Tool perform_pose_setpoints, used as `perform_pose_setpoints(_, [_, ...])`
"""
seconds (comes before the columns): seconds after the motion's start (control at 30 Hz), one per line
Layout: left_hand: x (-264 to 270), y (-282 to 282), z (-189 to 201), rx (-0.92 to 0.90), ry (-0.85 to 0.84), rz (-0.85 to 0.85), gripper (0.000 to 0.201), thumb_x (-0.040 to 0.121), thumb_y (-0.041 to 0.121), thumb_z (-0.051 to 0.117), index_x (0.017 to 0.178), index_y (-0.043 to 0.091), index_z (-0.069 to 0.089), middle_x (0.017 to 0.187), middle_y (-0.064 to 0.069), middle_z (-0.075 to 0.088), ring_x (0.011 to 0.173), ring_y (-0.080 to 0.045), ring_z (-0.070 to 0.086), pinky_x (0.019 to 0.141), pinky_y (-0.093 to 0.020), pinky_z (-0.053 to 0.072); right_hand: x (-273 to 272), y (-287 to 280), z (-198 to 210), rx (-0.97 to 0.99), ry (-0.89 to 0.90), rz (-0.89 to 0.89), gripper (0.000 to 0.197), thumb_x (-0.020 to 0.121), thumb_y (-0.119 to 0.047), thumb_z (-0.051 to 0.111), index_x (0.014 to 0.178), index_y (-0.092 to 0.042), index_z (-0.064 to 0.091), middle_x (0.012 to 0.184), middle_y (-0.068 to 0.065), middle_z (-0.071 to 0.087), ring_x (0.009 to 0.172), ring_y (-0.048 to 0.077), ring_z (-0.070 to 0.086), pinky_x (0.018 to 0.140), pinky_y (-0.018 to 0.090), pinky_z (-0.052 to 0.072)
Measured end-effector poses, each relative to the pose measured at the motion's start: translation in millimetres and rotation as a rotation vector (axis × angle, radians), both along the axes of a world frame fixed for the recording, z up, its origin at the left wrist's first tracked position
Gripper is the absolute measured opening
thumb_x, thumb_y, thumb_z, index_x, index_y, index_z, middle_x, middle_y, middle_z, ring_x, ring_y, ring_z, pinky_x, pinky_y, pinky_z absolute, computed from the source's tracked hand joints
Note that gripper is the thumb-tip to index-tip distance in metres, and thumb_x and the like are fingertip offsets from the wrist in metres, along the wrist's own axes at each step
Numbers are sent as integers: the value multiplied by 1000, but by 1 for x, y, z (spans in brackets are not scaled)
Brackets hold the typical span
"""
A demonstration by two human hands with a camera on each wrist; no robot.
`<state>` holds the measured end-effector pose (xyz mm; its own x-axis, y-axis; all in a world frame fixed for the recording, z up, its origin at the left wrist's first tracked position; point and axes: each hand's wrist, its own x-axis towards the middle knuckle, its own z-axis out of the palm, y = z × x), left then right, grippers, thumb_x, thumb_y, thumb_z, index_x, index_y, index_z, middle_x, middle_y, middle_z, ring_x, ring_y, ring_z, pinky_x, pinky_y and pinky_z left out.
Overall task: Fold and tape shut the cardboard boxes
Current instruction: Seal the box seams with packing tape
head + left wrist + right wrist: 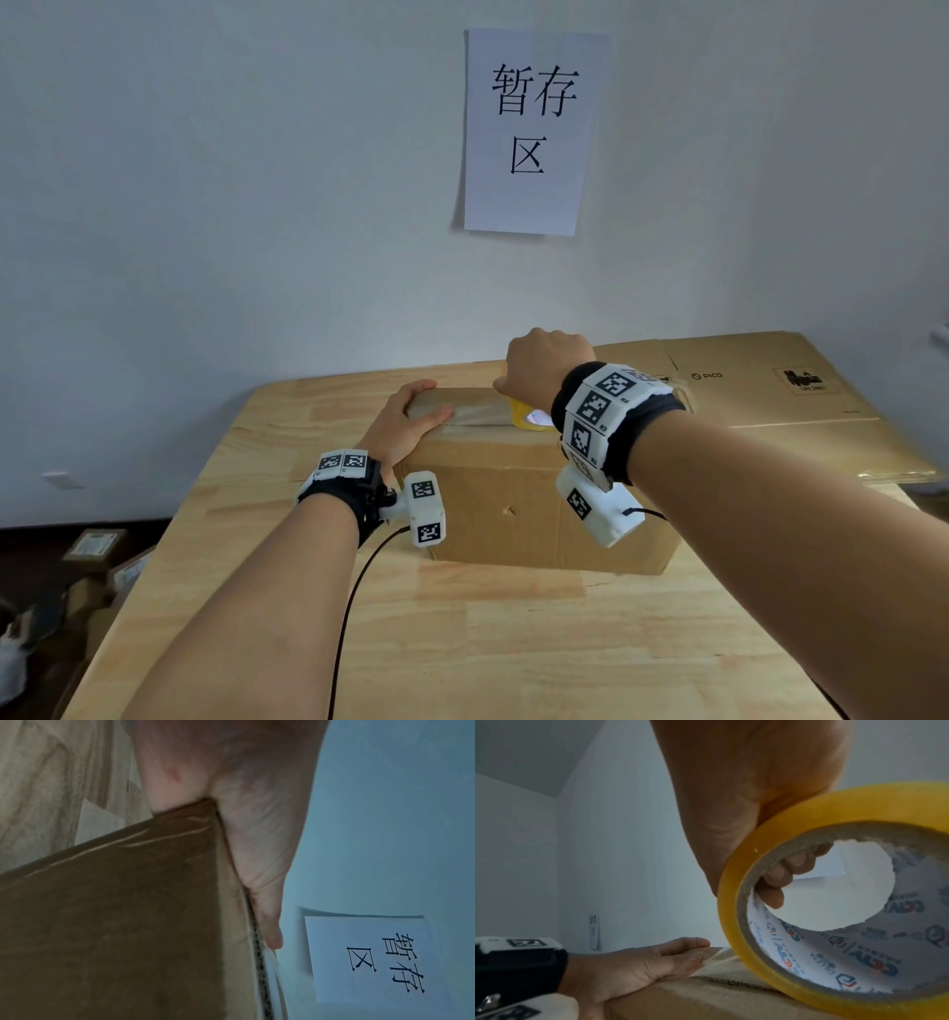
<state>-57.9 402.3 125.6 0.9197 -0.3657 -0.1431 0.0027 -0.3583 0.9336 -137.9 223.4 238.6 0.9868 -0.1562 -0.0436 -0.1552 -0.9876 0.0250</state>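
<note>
Where pale wall (257, 180) meets light wooden table (513, 642): white paper sheet (531, 131) stuck up at centre, three large black characters on it; dim floor to the left, strewn with small cartons (95, 545) and blurred clutter. Flattened cardboard (770, 390) lying at the table's far right, printed PICO, just behind and beside the cardboard box (513, 493). Box standing mid-table, flaps folded down and closed, contents hidden; strip of clear tape (482, 411) stretched along the top seam, from under the left hand (405, 426) to the yellow tape roll (531, 416). Left hand laid flat over the box's left top edge, fingers fairly straight and pressing on the tape's end, thumb along the near side; in the left wrist view, palm (244, 821) hugging the corner, glossy tape (128, 882) running down the side face. Right hand (547, 365) curled round the roll, fingertips (785, 870) hooked through its cardboard core, roll (834, 902) standing on edge with its rim touching the box top (731, 977), printed liner visible inside. Both wrists wrapped in black bands carrying white blocks with square black-and-white markers (595, 406); right forearm crossing in front of the box's right end, covering part of it; black cable (349, 606) trailing from the left wrist unit across the table toward the near edge.
</note>
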Motion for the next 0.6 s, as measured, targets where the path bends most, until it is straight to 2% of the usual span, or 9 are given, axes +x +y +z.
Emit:
perform_pose_setpoints(0.13, [1,-1,-2,21,-17,0,43,82,41,71,120,38,51,117,1,57,97,-19,64,80,-32,56,-2,4,-5,-22,35,-13,30,91,-21,45,62,-13,44,63,-1,45,52,14,42,49,23,31])
perform_pose_setpoints(0.3, [3,-1,-4,39,-28,-4,42,82,42,70,119,39,50,120,-1,55,100,-19,62,85,-36,55,-4,8,-5,-60,69,7,28,90,-16,42,62,-12,45,64,0,46,52,14,42,49,22,32])
perform_pose_setpoints(0.47, [2,-2,-2,60,-44,1,44,84,42,68,123,37,49,120,0,55,98,-17,63,76,-28,55,-3,9,-3,-80,84,10,26,89,-13,42,63,-12,45,65,0,47,53,14,43,50,23,32])
perform_pose_setpoints(0.6, [4,-3,-1,126,-86,-27,47,87,41,65,129,33,46,126,1,49,102,-15,59,77,-23,52,-2,6,-6,-73,81,8,27,90,-16,44,63,-12,45,64,-1,46,53,14,42,53,25,34])
